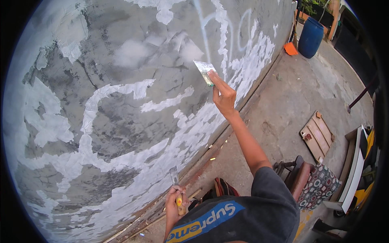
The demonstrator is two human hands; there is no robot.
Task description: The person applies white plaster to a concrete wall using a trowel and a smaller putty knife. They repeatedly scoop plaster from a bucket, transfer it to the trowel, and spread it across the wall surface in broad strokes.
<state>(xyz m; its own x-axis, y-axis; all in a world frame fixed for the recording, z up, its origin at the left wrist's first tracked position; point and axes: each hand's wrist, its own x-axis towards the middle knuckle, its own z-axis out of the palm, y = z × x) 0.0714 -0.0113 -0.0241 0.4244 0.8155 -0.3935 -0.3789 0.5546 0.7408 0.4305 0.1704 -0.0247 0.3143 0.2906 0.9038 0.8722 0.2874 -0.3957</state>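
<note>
At the lower middle of the frame, the left hand (175,202) is seen closed around the yellow handle of a narrow metal putty knife (176,187), whose blade points up toward the wall. Beside it, at the bottom edge, a dark shirt with a blue band (227,218) fills the foreground. Just right of that, a patterned cushion on a dark wooden chair (318,184) is seen on the concrete floor (279,105), with a small wooden slatted board (317,135) lying further up and to the right.

Higher, at the centre of the frame, the right arm is stretched upward and the right hand (223,96) is clamped with fingers and thumb on a wide flat metal scraper blade (204,71), which is pressed against the grey cement wall patched with white filler (121,101). The wall takes up the whole left and middle of the frame.

Farthest off, at the upper right, a blue plastic barrel (310,37) is standing beside an orange object (290,48) on the floor.
</note>
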